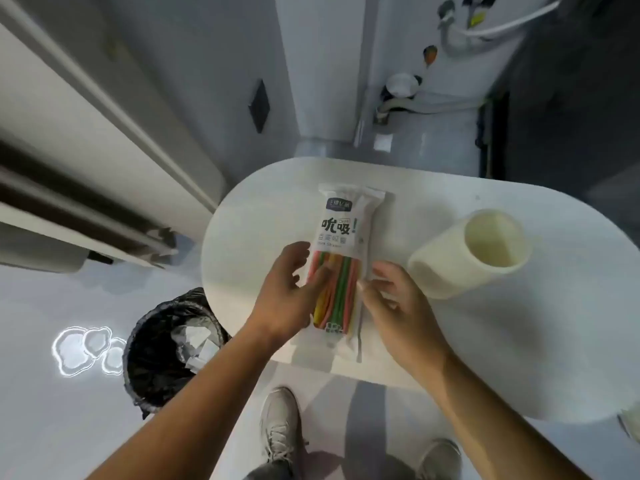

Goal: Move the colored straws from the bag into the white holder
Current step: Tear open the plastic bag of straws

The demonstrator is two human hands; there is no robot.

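A clear-and-white bag (343, 223) lies lengthwise on the white oval table (433, 199), printed label at the far end. Inside its clear near half lie several colored straws (337, 299), pink, green, orange and yellow. My left hand (285, 296) rests against the bag's left side, fingers spread and curled over the straws. My right hand (394, 306) touches the bag's right edge, thumb and fingers apart. The white holder (467, 254), a cup-shaped cylinder, stands to the right of the bag with its mouth open and nothing visible inside.
A black-lined trash bin (169, 348) with crumpled paper stands on the floor left of the table. My two grey shoes (280, 431) are below the table's near edge. White cabinets stand at the left, pipes and fittings at the back wall.
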